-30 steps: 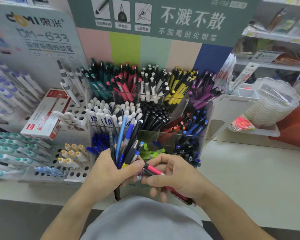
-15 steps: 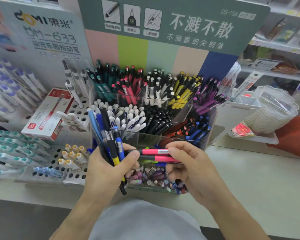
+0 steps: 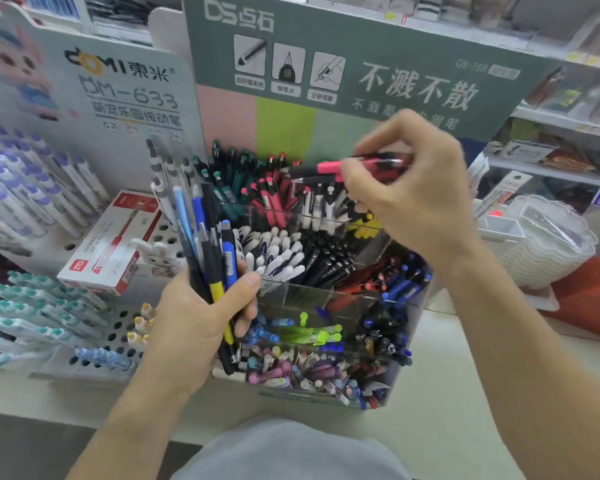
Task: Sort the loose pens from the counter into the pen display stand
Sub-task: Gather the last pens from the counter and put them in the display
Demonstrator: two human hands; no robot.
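Note:
The clear acrylic pen display stand [image 3: 326,299] sits in the middle, its tiered compartments full of pens grouped by colour. My left hand [image 3: 201,317] is closed around a bundle of loose pens [image 3: 208,244], blue, black and one with a yellow grip, held upright in front of the stand's left side. My right hand [image 3: 413,195] is raised over the back row and pinches pink-and-black pens [image 3: 329,167] held level, pointing left above the red pens [image 3: 274,202] compartment.
A white peg-hole rack [image 3: 94,337] of teal and purple pens stands at the left with a red-and-white pen box [image 3: 115,244] on it. A stack of white scalloped trays [image 3: 548,244] sits at the right. The pale counter [image 3: 447,427] runs along the front.
My right hand has lifted the pink pens from low in front of the stand up and back over the rear row. The left hand with its bundle rose slightly.

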